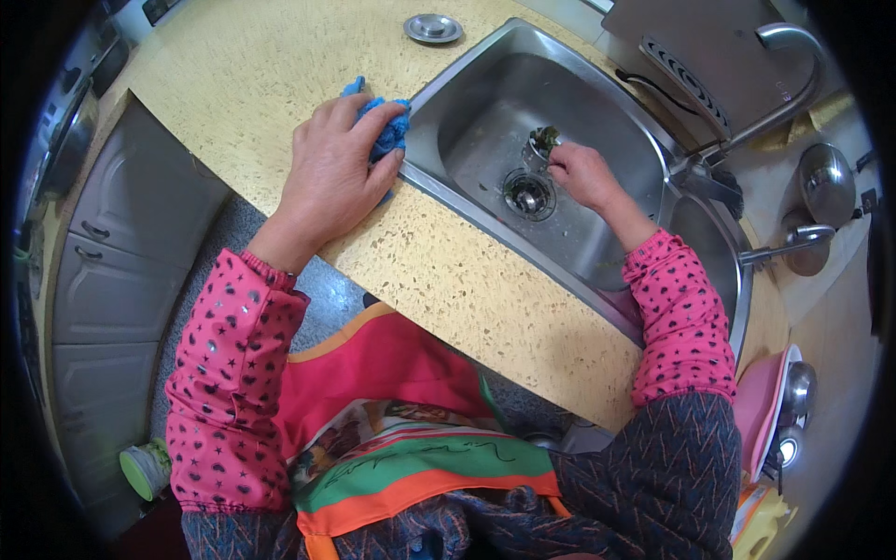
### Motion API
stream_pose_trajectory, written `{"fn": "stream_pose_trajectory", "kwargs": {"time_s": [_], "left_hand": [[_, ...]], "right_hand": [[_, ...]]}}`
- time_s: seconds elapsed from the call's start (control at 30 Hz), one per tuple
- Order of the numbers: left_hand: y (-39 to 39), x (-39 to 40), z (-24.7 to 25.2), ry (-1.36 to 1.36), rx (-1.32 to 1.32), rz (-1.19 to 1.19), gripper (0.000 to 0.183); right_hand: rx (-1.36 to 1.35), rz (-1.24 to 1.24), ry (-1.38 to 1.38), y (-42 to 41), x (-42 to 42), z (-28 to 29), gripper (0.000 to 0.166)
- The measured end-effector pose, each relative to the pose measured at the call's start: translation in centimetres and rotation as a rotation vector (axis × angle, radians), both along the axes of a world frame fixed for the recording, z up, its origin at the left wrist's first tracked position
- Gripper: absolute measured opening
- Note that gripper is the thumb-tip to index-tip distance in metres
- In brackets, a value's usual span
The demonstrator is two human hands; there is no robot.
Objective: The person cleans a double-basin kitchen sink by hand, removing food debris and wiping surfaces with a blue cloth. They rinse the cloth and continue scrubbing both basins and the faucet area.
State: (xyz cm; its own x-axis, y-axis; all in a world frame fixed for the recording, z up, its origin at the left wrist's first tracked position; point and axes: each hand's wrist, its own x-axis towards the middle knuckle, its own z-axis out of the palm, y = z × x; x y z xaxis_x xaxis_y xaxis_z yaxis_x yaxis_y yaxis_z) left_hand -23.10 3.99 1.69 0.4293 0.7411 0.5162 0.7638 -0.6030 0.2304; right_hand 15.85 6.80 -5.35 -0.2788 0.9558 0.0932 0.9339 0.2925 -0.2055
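Observation:
My left hand [339,164] grips a crumpled blue cloth [389,129] on the speckled yellow countertop [448,245], against the left rim of the sink. Inside the stainless steel sink [490,98], my right hand [584,175] pinches a small metal strainer basket [535,155] that is tilted and has dark green scraps [544,138] in it. Just below the basket lies the round drain opening [529,194], with bits of green around it. A round metal sink lid [433,29] rests on the counter beyond the sink.
A curved faucet [798,105] rises at the sink's right side, near a second, smaller basin [707,241]. Pink basins [766,413] stand at the right. Grey cabinets [133,210] and a green-lidded container [143,470] are at the left.

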Motion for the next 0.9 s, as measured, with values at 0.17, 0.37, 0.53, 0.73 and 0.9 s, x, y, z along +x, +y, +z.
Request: {"fn": "stream_pose_trajectory", "kwargs": {"time_s": [0.17,0.37,0.53,0.73,0.9], "left_hand": [[0.3,0.2,-0.5,-0.028,-0.008,-0.008,0.042],[0.4,0.1,-0.6,-0.024,0.004,0.004,0.042],[-0.2,0.2,-0.7,0.006,0.047,0.032,0.040],[-1.0,0.6,-0.2,0.069,0.019,0.101,0.037],[-0.8,0.7,0.1,0.071,-0.023,0.093,0.036]], "right_hand": [[0.182,0.027,0.057,-1.9,-0.3,2.8,0.012],[0.132,-0.007,0.063,-7.4,-1.8,6.0,0.012],[0.149,-0.010,0.058,-11.8,-1.8,6.8,0.011],[0.206,-0.073,0.084,-15.1,-2.4,6.9,0.010],[0.276,-0.099,0.087,-15.1,-2.2,6.8,0.008]]}}
